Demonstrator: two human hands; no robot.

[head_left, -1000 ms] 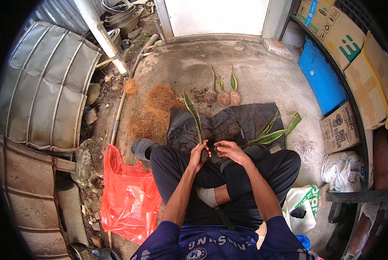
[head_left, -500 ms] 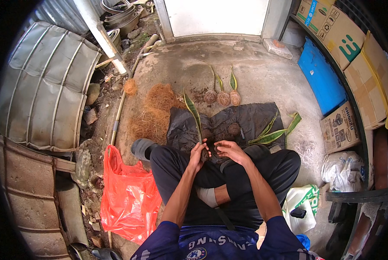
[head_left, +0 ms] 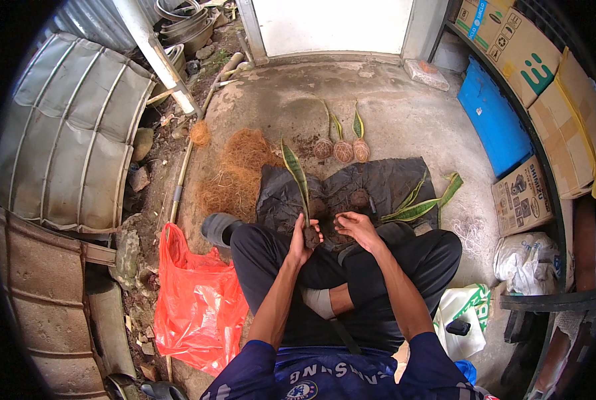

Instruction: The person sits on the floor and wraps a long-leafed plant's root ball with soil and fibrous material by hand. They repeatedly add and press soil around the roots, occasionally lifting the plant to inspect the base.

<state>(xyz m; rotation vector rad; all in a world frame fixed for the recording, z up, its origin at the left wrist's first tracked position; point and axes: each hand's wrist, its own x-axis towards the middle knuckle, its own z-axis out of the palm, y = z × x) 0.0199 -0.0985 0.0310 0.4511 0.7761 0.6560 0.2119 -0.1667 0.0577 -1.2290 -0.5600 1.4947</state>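
Between my knees, my left hand point(head_left: 300, 245) grips an upright snake plant cutting point(head_left: 296, 172) at its base, where a dark clump of soil point(head_left: 311, 237) sits against the fingers. Just right of it, my right hand point(head_left: 356, 229) has its fingers curled together with dark matter at the tips, too small to make out. A black plastic sheet point(head_left: 274, 200) lies in front of me. On it rest a round soil lump point(head_left: 359, 198) and another lump point(head_left: 318, 208) partly behind the cutting. Loose snake plant leaves point(head_left: 418, 211) lie on the sheet's right side.
Three snake plants with string-wrapped root balls point(head_left: 342, 152) stand beyond the sheet. Brown coconut fibre point(head_left: 234, 177) is heaped at left, above a red plastic bag point(head_left: 198, 307). White string point(head_left: 470, 237) lies at right, near cardboard boxes point(head_left: 523, 197) and a blue bin point(head_left: 494, 117).
My left hand has opened its grip slightly and turned, so the soil clump at the cutting's base shows more. My right hand has shifted slightly right, away from the plant.
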